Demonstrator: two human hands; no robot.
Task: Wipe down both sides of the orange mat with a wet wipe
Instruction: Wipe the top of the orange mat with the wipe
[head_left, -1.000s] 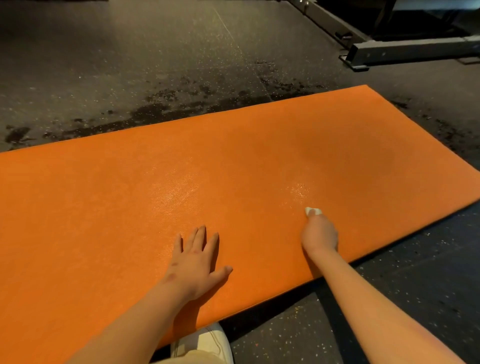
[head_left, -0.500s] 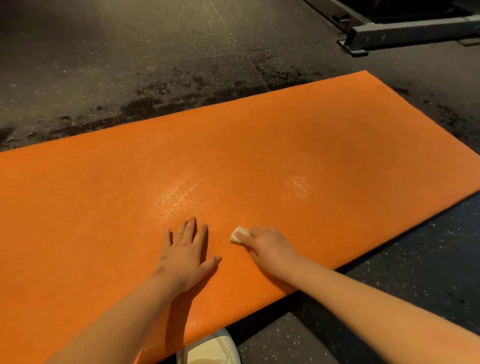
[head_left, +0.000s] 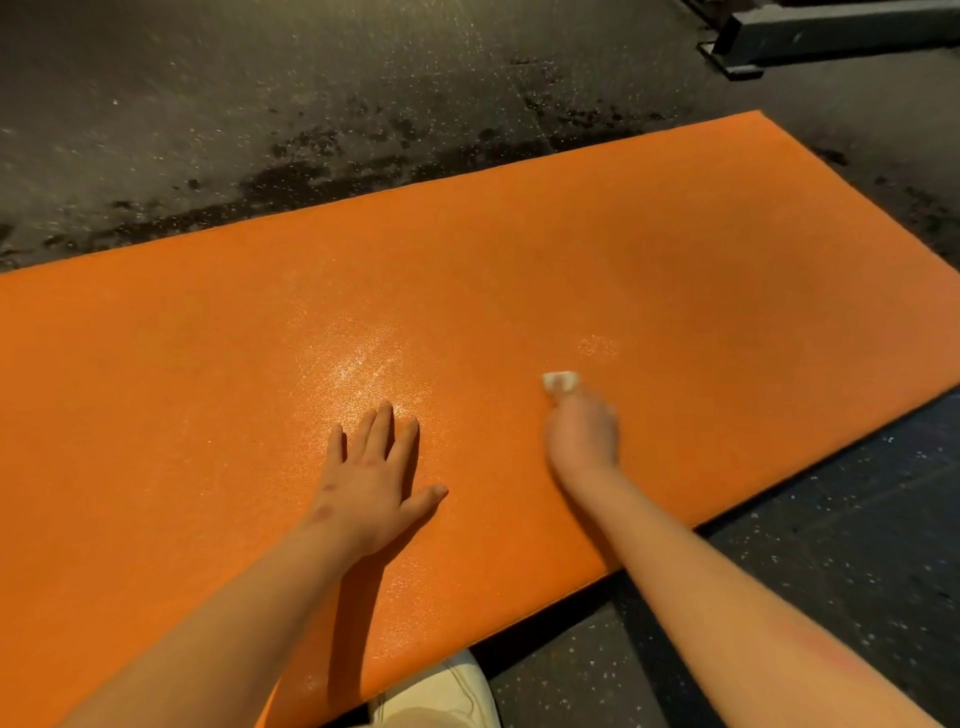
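Orange mat (head_left: 571, 249) was laid flat on the dark speckled floor (head_left: 260, 104), its near long edge lying just beyond a pale shoe (head_left: 441, 691) and its far right corner pointed towards a metal frame base (head_left: 831, 26), from which it was well apart. The left hand (head_left: 371, 483) was pressed palm-down on the mat close to the near edge, fingers straight and spread, with nothing held. It was judged to be planted there so that the mat would be pinned against sliding and the body's weight borne during the reach. The right hand (head_left: 584, 431) was set to the right of it, fingers curled down over a small white wet wipe (head_left: 560, 382), which was bunched at the fingertips and pressed against the surface. That hand was blurred, so the exact pinch could only be taken as probable. A glossy patch (head_left: 358, 364) was seen just ahead of the left fingertips and a fainter one beyond the wipe, likely moisture from wiping. Whether the underside had been wiped could not be told.
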